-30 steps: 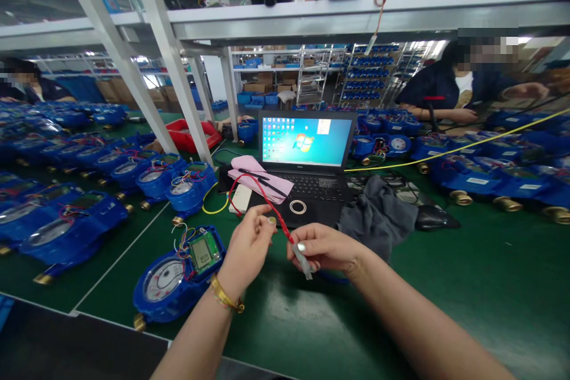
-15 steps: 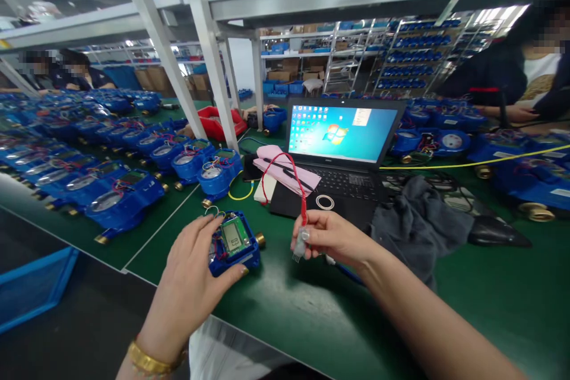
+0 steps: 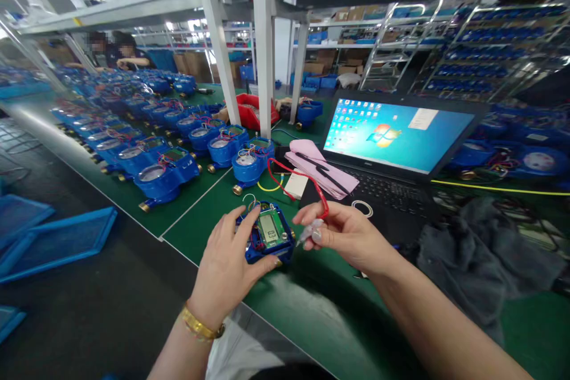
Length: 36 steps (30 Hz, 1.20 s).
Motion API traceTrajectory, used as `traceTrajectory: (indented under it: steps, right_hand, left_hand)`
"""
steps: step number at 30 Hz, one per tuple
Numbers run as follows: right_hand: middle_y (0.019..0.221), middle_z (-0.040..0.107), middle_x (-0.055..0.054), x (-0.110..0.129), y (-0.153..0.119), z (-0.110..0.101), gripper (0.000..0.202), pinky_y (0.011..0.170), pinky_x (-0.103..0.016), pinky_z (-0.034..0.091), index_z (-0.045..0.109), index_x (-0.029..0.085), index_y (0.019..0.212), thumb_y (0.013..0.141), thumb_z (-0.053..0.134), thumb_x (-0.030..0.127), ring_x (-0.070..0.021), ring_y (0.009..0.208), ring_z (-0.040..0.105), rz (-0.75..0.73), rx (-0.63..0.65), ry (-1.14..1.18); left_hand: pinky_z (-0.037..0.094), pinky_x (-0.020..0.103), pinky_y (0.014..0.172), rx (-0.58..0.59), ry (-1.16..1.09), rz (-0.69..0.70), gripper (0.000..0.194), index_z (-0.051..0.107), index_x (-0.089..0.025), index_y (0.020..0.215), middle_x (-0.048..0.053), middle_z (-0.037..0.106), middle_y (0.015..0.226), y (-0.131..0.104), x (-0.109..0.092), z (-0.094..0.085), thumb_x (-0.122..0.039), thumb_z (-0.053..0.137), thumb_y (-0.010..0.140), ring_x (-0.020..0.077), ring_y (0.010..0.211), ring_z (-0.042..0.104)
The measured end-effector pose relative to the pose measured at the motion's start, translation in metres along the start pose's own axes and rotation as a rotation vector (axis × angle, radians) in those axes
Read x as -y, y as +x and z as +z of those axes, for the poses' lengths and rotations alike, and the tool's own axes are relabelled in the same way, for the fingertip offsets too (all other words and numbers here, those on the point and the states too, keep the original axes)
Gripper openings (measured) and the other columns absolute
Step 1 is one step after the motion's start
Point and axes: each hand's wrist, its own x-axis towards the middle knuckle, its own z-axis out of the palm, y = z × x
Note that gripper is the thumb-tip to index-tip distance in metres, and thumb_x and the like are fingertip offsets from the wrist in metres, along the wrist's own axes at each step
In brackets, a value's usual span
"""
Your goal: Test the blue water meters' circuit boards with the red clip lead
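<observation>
My left hand (image 3: 229,261) lies over a blue water meter (image 3: 288,249), gripping it between thumb and fingers on the green bench. The meter's top is uncovered, showing a green circuit board with a small LCD (image 3: 269,227) and thin wires at its far side. Just right of the meter, my right hand (image 3: 350,231) pinches a pale pin connector (image 3: 307,231) between thumb and fingers. A red cable (image 3: 321,190) runs from that connector back toward a small white box (image 3: 296,185). Connector and meter look close; whether the pins touch it, I cannot tell.
An open laptop (image 3: 396,136) stands behind my right hand, with pink cloth (image 3: 320,169) and a white ring (image 3: 362,208) on its near-left part. Dark grey cloth (image 3: 481,261) lies right. Rows of blue meters (image 3: 164,175) fill the left. Shelf posts (image 3: 265,47) rise behind.
My right hand has brought the connector close to the meter and tilted it toward the board. My left hand keeps its hold on the meter. The view has turned left.
</observation>
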Motion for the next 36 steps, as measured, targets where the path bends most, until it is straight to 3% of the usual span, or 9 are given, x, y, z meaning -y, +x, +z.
traceTrajectory:
  steps: [5,8,15,28,36]
  right_hand:
    - [0.076,0.066,-0.001,-0.006,0.014,0.013,0.019,0.065,-0.021,0.051,0.067,0.016,0.087,0.074,0.071,0.029,-0.0097,0.069,0.061,-0.096,-0.136,-0.404]
    - [0.074,0.066,-0.002,-0.009,0.018,0.020,0.015,0.061,-0.022,0.049,0.066,0.015,0.085,0.076,0.067,0.027,-0.0109,0.065,0.059,-0.140,-0.111,-0.630]
    - [0.066,0.064,0.002,-0.007,0.016,0.026,0.006,0.055,-0.019,0.045,0.063,0.016,0.080,0.078,0.066,0.021,-0.0082,0.057,0.057,-0.180,-0.048,-0.877]
    - [0.065,0.061,0.002,-0.001,0.024,0.027,0.005,0.054,-0.020,0.042,0.061,0.016,0.079,0.080,0.064,0.019,-0.0087,0.057,0.054,-0.230,0.049,-1.018]
    - [0.068,0.063,0.001,-0.002,0.028,0.025,0.009,0.056,-0.021,0.043,0.057,0.017,0.076,0.081,0.064,0.019,-0.0096,0.060,0.057,-0.238,0.095,-1.036]
  left_hand:
    - [0.042,0.056,0.102,-0.116,0.109,0.115,0.085,0.027,-0.011,0.141,0.018,0.049,0.132,-0.002,-0.001,0.010,-0.062,0.055,0.079,0.0316,0.119,0.049]
    - [0.046,0.055,0.099,-0.181,0.156,0.146,0.080,0.035,-0.005,0.137,0.019,0.053,0.129,-0.003,-0.001,0.015,-0.067,0.038,0.085,0.0307,0.118,0.051]
    - [0.048,0.050,0.096,-0.224,0.211,0.168,0.076,0.045,-0.001,0.130,0.019,0.057,0.127,-0.006,-0.002,0.017,-0.064,0.038,0.087,0.0305,0.116,0.054]
    - [0.032,0.040,0.108,-0.229,0.142,0.165,0.066,0.049,-0.001,0.126,0.017,0.058,0.126,-0.003,-0.002,0.017,-0.055,0.043,0.089,0.0263,0.120,0.051]
    - [0.032,0.039,0.108,-0.227,0.138,0.155,0.066,0.049,-0.002,0.126,0.017,0.057,0.126,-0.003,-0.002,0.018,-0.056,0.044,0.089,0.0258,0.120,0.051]
